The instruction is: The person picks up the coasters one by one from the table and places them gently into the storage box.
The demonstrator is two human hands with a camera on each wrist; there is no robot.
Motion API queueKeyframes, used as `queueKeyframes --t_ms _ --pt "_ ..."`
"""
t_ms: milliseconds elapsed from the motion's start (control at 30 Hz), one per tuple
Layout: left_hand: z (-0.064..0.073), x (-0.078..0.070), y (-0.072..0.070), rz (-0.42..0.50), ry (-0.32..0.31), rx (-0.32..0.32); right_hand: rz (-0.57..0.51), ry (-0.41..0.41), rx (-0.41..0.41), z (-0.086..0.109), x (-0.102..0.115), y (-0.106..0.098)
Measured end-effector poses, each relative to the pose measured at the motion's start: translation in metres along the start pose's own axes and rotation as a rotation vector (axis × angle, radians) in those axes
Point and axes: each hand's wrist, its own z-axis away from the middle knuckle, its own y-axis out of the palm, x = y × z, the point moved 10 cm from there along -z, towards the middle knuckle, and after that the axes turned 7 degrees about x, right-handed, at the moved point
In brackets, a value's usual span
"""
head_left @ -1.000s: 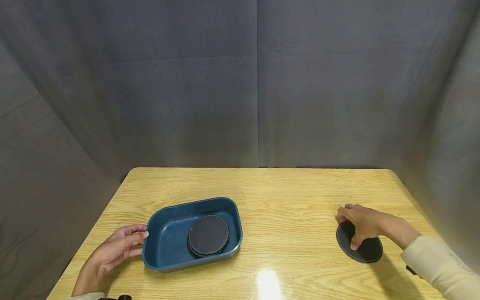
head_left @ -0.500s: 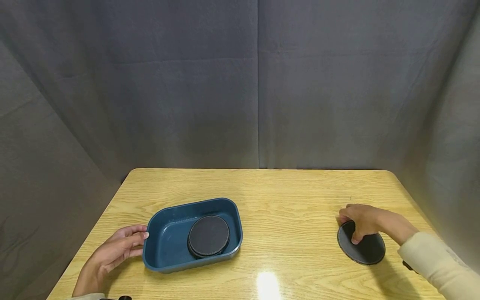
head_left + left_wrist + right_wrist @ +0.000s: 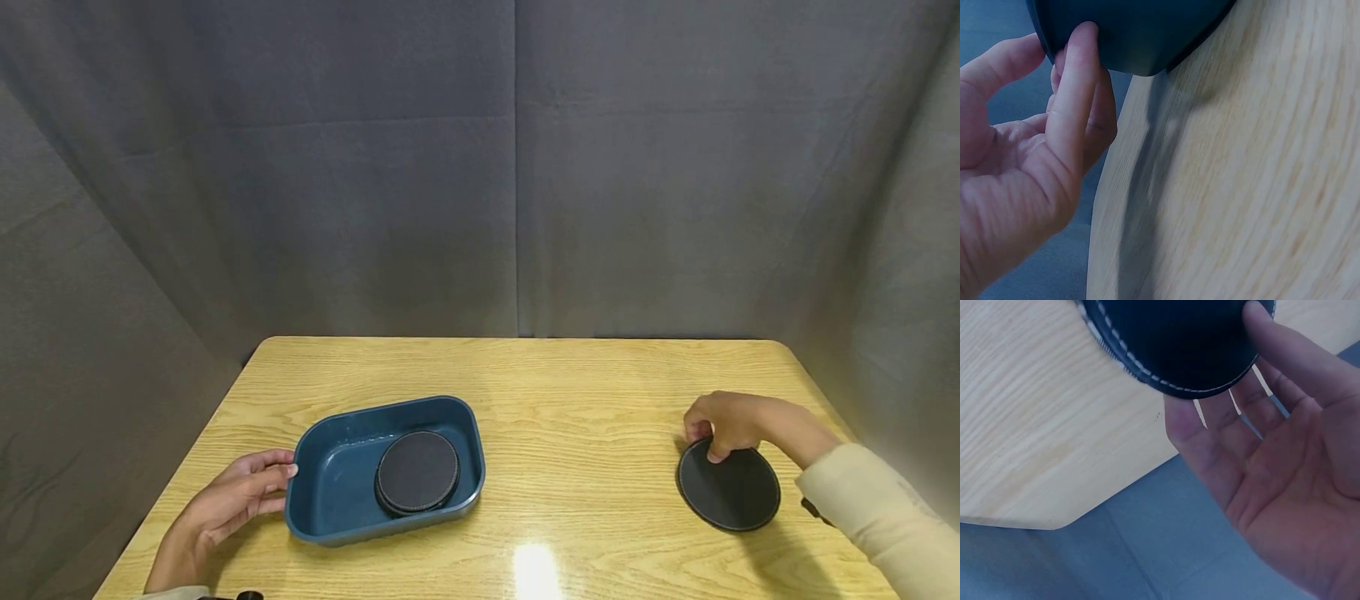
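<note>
On the left, a dark blue rectangular bin (image 3: pixel 330 487) stands on the table, slightly turned. My left hand (image 3: pixel 225 500) pinches its left wall, with the thumb at the rim; the left wrist view shows fingertips against the outside of the bin (image 3: pixel 1141 40). Inside the bin, toward its right end, lies a small stack of round black coasters (image 3: pixel 417 471). Far to the right, my right hand (image 3: pixel 727 421) pinches the far edge of another round black coaster (image 3: pixel 733 496). White stitching runs along this coaster (image 3: pixel 1179 350) in the right wrist view, thumb on its face and fingers behind it.
The light wooden table (image 3: pixel 577 433) has a bright glare spot near its front. A grey curtain (image 3: pixel 390 208) hangs behind the table and along both sides. Table edges are close to both hands.
My right hand has risen a little, its thumb now nearer the coaster's far edge, and the coaster has shifted slightly right. The left hand and the bin have stayed put.
</note>
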Motion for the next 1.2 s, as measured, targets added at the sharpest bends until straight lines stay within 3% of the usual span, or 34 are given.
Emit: queueKeyframes --t_ms 233,467,600,1200 --pt "0.000 0.000 -0.001 -0.003 -0.002 -0.006 -0.152 0.028 0.083 0.008 0.008 -0.001" --pt "-0.001 0.000 0.000 0.008 0.003 0.000 -0.172 0.004 0.118 0.006 0.020 -0.006" --pt "0.000 0.001 0.000 0.008 -0.002 0.001 -0.164 -0.066 0.110 0.001 0.034 -0.015" --pt "-0.001 0.001 -0.003 -0.011 -0.013 -0.029 -0.332 -0.406 0.042 -0.039 0.110 -0.041"
